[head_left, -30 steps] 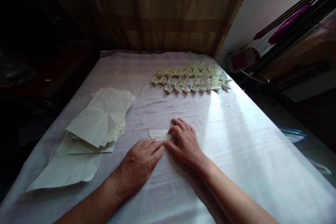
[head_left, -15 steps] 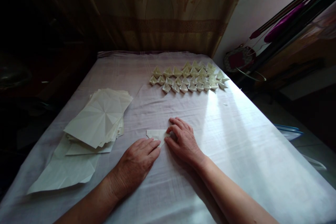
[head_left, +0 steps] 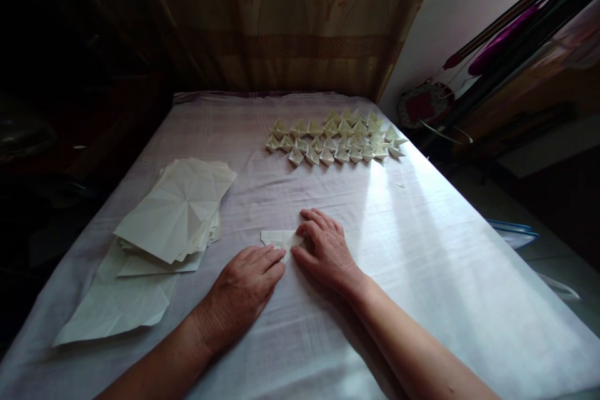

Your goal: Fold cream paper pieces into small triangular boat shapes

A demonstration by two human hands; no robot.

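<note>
A small folded piece of white paper (head_left: 274, 237) lies on the cloth between my hands. It is flat, with a wide straight top edge, narrower below. My left hand (head_left: 250, 281) rests palm down at its lower left, fingers stretched out side by side and fingertips on the paper. On the right end sits my right hand (head_left: 325, 249), thumb and bent index finger closed over the paper, the other fingers reaching beyond it. Both hands cover part of the paper.
Creased square sheets (head_left: 175, 209) are stacked at the left, above a larger loose sheet (head_left: 117, 309). Several rows of small pointed folded paper pieces (head_left: 335, 140) stand at the back right. A white cloth (head_left: 422, 300) covers the table; a curtain (head_left: 290, 31) hangs behind.
The right thumb has shifted slightly left along the paper, and a little more of its right part shows. The view has moved very slightly; the left hand stays at the paper.
</note>
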